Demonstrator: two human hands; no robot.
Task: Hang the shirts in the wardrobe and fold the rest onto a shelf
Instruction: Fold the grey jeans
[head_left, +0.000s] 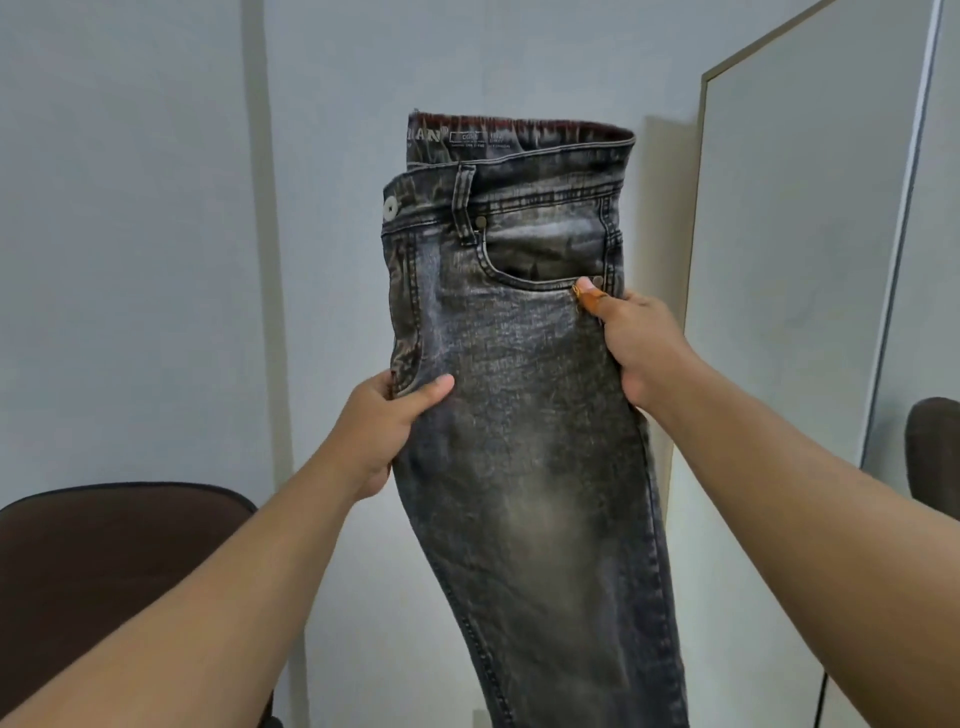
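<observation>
While held upright, jeans (519, 364) — left hand (379, 436); right hand (639, 343) gripping.

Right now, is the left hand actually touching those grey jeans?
Touching. The head view shows the left hand gripping the left edge of the grey jeans, thumb pressed flat on the front of the denim.

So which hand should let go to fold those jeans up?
Probably the left hand. It grips the jeans lower, at the fly edge, nearer the hanging legs, so it could reach down for them. The right hand pinches higher by the pocket and can keep them up.
</observation>
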